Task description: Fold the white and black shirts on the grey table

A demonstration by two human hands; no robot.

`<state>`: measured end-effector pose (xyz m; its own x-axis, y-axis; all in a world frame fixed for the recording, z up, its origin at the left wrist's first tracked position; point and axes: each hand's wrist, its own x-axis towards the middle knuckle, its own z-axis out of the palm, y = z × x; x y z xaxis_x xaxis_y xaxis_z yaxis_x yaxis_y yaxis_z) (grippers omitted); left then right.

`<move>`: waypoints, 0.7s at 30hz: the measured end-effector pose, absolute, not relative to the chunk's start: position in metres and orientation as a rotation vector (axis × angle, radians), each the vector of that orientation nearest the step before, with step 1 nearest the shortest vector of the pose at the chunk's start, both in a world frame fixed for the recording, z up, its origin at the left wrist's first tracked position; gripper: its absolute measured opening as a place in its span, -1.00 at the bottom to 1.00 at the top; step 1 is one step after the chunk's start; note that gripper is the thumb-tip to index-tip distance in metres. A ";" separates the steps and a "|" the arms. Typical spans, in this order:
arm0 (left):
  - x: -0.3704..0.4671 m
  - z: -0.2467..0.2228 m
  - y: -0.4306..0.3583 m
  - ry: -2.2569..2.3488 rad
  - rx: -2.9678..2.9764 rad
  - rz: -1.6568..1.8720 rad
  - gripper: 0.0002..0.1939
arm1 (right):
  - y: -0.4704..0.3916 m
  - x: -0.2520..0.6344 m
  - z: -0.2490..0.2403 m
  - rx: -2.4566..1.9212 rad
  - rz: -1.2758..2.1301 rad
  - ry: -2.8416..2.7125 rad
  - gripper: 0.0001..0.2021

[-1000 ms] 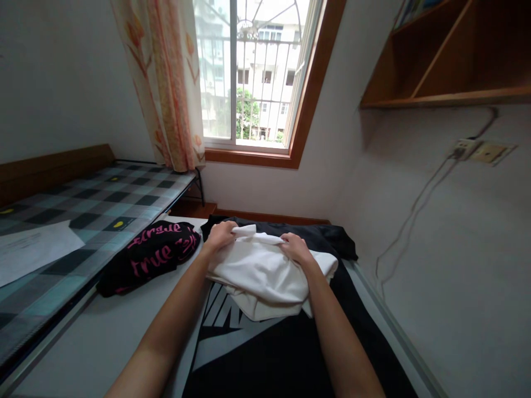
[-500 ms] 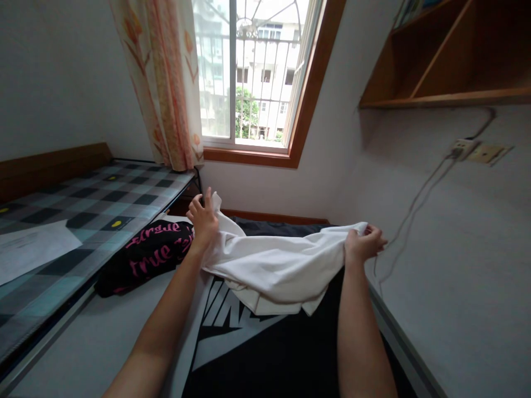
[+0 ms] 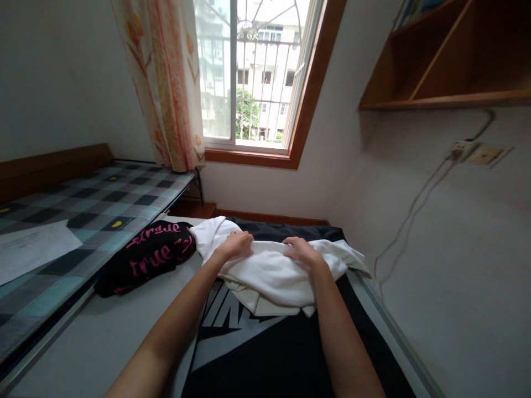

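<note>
A white shirt (image 3: 269,276) lies bunched across a black cloth with a large NIKE print (image 3: 265,359). Its ends spread out to the left and right. My left hand (image 3: 237,245) is closed on the shirt's far edge, left of the middle. On the same edge, my right hand (image 3: 302,251) has its fingers bent over the fabric, a short gap from the left one. Some fingertips of both hands are hidden in the cloth. Left of the shirt, touching its end, is a rolled black garment with pink lettering (image 3: 153,254).
A checked mattress (image 3: 136,190) with a paper sheet (image 3: 37,249) on it stands at left, higher than the pale surface (image 3: 108,337). A curtain (image 3: 166,83) hangs by the window (image 3: 265,72). At right are a wooden shelf (image 3: 448,102), a wall socket (image 3: 462,149) and hanging cables.
Both hands have moved inward from the shirt's two ends to near the middle of its far edge. The ends, let go, now lie lower on the surface.
</note>
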<state>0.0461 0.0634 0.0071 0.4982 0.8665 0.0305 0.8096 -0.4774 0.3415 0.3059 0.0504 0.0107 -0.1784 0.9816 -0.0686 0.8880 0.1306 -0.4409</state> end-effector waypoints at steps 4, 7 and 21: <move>0.046 0.024 0.063 1.351 2.379 0.358 -0.70 | 0.036 0.302 0.038 -1.751 0.298 -2.048 -0.88; 0.042 0.030 0.062 1.333 2.233 0.299 -0.59 | 0.028 0.304 0.058 -1.596 0.690 -2.181 -0.75; 0.042 0.001 0.066 1.255 2.375 -0.075 -0.29 | 0.033 0.298 0.024 -1.870 0.782 -2.203 -0.68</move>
